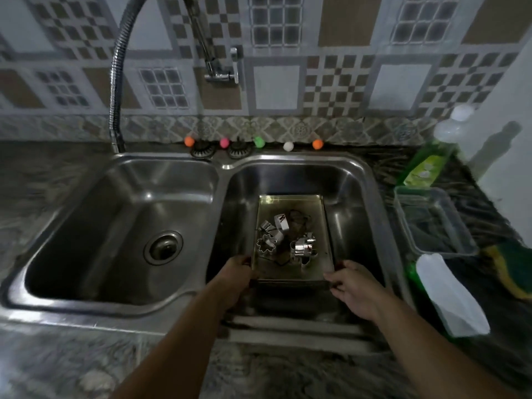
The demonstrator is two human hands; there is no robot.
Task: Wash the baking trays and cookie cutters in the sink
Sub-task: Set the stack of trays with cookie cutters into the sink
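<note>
A rectangular metal baking tray (290, 205) sits inside the right basin of the double steel sink (368, 180). Several shiny metal cookie cutters (302, 246) lie in a heap on the tray, one of them flower-shaped (265, 245). My left hand (234, 276) grips the tray's near left corner. My right hand (355, 287) grips its near right corner. No water runs from the tap.
A tall flexible faucet (116, 82) arches over the empty left basin (164, 248). On the right counter stand a green dish soap bottle (429, 162), a clear plastic container (434, 220), a white bottle (449, 295) lying down and a yellow-green sponge (512, 269).
</note>
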